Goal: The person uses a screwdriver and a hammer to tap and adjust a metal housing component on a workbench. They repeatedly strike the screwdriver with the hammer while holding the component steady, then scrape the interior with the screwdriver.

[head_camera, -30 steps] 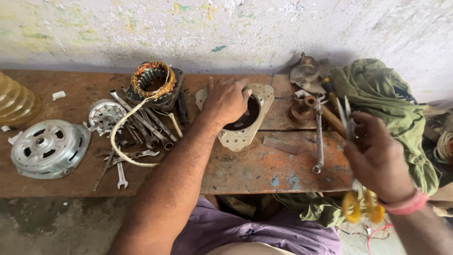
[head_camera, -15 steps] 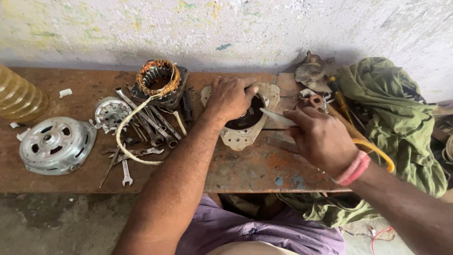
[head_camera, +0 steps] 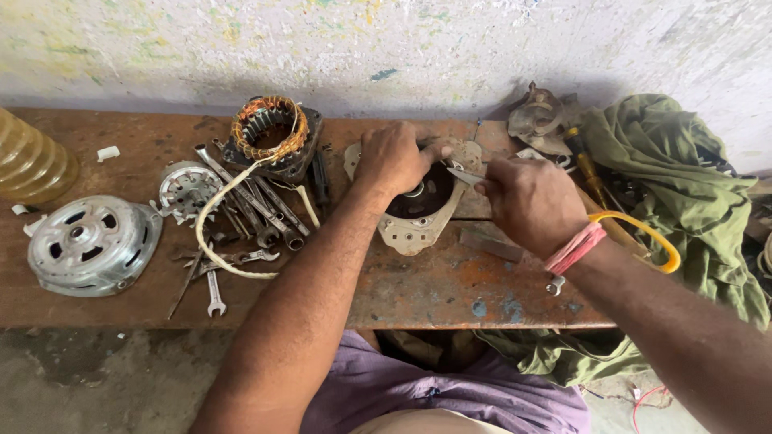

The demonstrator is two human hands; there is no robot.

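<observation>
Now right hand [head_camera: 527,201] nearer motor cover [head_camera: 418,210].

Rough worn wooden bench [head_camera: 450,281], dull cast-metal motor cover [head_camera: 88,245] (matt), crumpled green cloth [head_camera: 683,193]

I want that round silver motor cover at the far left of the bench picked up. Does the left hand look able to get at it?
Probably yes. The left hand rests on the pale housing, the cover lies uncovered on the bench, and only low-lying spanners and a white wire lie between.
</observation>
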